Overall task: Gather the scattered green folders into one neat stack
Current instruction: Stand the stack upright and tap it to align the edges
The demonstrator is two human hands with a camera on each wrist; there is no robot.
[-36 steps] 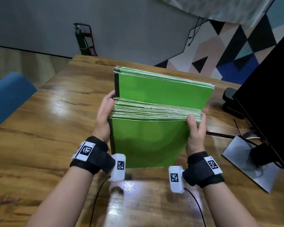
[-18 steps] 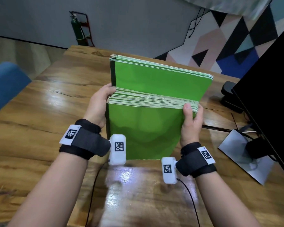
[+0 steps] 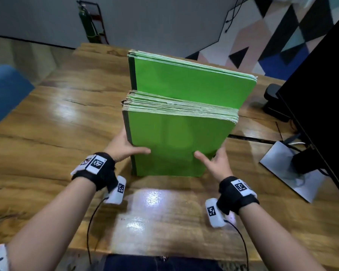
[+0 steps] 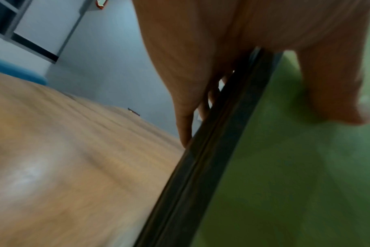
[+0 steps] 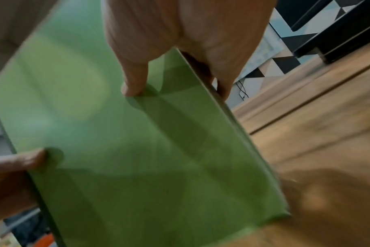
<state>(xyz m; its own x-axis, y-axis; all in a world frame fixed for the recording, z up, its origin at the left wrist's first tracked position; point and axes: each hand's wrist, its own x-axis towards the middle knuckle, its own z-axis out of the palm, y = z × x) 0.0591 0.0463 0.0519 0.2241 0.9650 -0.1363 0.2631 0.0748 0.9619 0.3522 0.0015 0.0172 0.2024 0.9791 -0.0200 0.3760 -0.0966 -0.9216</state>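
A thick bundle of green folders (image 3: pixel 180 141) stands upright on its lower edge on the wooden table (image 3: pixel 57 133). A rear group of folders (image 3: pixel 192 87) sticks up higher than the front group. My left hand (image 3: pixel 129 147) grips the lower left side, with its thumb (image 4: pixel 336 93) on the front cover and its fingers behind the dark spine (image 4: pixel 201 167). My right hand (image 3: pixel 211 157) grips the lower right side, thumb (image 5: pixel 133 83) on the cover (image 5: pixel 137 150) and fingers behind the open edge.
A black monitor (image 3: pixel 321 94) on a grey stand base (image 3: pixel 286 169) with cables fills the right side. A black device (image 3: pixel 272 102) sits behind it. A blue chair (image 3: pixel 6 90) is at the left. A green cylinder (image 3: pixel 86 22) stands beyond the table.
Both hands have slid down from the upper sides of the front group to its lower corners. The bundle stays upright, the rear group still higher.
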